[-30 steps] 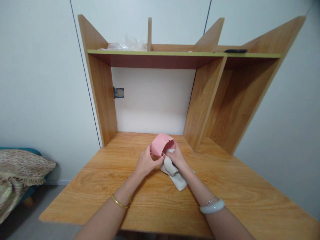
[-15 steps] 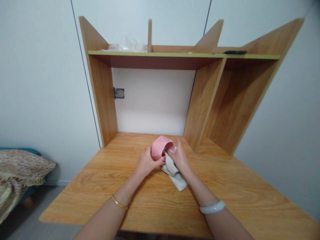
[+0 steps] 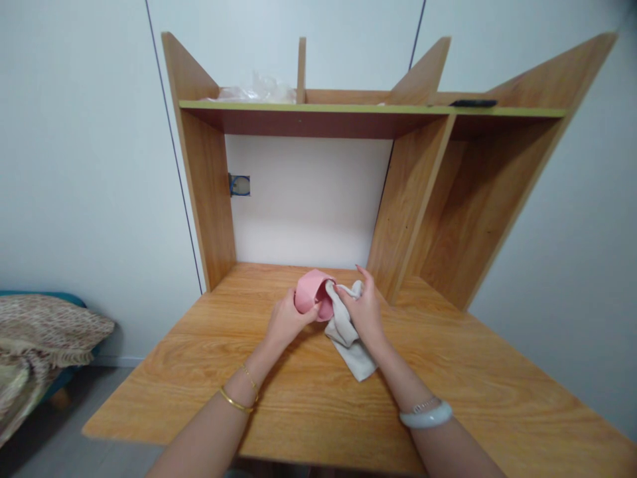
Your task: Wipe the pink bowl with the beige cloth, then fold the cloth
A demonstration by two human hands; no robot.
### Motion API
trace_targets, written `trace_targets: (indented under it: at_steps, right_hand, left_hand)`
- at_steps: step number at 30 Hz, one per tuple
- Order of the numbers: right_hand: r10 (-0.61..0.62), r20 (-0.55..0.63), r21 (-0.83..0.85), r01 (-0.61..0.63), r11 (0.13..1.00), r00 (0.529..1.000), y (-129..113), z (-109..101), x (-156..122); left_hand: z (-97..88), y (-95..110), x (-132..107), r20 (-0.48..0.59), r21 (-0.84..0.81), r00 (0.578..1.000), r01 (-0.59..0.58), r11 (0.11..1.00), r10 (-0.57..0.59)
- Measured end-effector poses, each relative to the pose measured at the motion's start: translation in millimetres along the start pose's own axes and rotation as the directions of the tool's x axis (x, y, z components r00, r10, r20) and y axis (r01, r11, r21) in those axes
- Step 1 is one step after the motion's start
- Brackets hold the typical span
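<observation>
My left hand [image 3: 288, 320] curls round a pink, faceted, open-mouthed container [image 3: 308, 285], and my right hand [image 3: 364, 315], one finger raised, grips a crumpled pale-grey cloth [image 3: 352, 350], the wood-grained desk [image 3: 209, 372] beneath both.

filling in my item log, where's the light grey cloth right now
In the head view, just right of centre: the light grey cloth is in the right hand, at the opening of the pink container, which the left hand holds.

- Left grip [image 3: 287, 320]: holds pink container [image 3: 307, 291], tilted, opening facing right.
- Right grip [image 3: 365, 312]: holds pale cloth [image 3: 342, 326] at the opening.
- Far shelf [image 3: 343, 108]: clear plastic [image 3: 261, 90] left, black object [image 3: 474, 103] right.
</observation>
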State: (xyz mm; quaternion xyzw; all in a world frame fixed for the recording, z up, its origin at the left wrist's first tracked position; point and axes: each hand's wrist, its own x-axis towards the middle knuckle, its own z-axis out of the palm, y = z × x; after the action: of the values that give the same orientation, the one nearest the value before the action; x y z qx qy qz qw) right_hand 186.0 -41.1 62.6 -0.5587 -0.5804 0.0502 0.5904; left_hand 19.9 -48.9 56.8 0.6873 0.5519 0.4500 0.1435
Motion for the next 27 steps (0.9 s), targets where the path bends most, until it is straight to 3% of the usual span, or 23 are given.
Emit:
trace_targets:
  at_steps: [9,19,27]
  right_hand:
    - [0.019,0.113,0.014,-0.021,1.000,0.993,2,5,-4]
    - [0.079,0.155,-0.074,-0.068,0.995,0.985,12,10,-4]
    - [0.117,0.202,-0.039,-0.112,0.993,0.972,16,12,-4]
  left_hand:
    - [-0.5,6,-4,0.040,0.075,0.996,-0.080,0.994,0.077]
    - [-4.6,7,-6,0.090,0.093,0.984,-0.163,0.982,0.155]
    - [-2.8,7,-5,0.056,0.108,0.992,-0.119,0.987,0.114]
